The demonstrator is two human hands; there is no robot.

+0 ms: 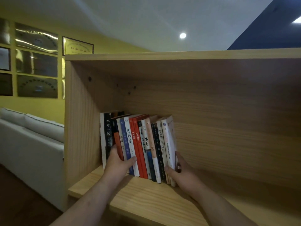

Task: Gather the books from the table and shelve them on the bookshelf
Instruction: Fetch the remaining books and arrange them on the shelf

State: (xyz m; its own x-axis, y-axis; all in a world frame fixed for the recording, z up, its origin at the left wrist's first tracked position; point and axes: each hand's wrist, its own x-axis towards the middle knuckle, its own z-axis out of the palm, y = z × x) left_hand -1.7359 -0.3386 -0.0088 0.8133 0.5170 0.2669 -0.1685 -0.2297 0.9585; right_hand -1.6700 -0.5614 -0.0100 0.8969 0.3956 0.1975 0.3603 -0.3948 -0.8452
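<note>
Reaching in from the bottom of the frame, the left hand (118,163) grips the left part of the books (143,144), thumb curled across the spines, fingers tucked out of sight between volumes. The right hand (181,174) clasps the right end, thumb on the spines, fingers lying along the outer cover. The row stands leaning at lower centre on the bookshelf (146,201) board. Paperbacks squeezed so are probably stiff as a block but heavy, and middle ones may slip; firm pressure on both ends, low down, suits them. I count about thirteen spines and two hands.
</note>
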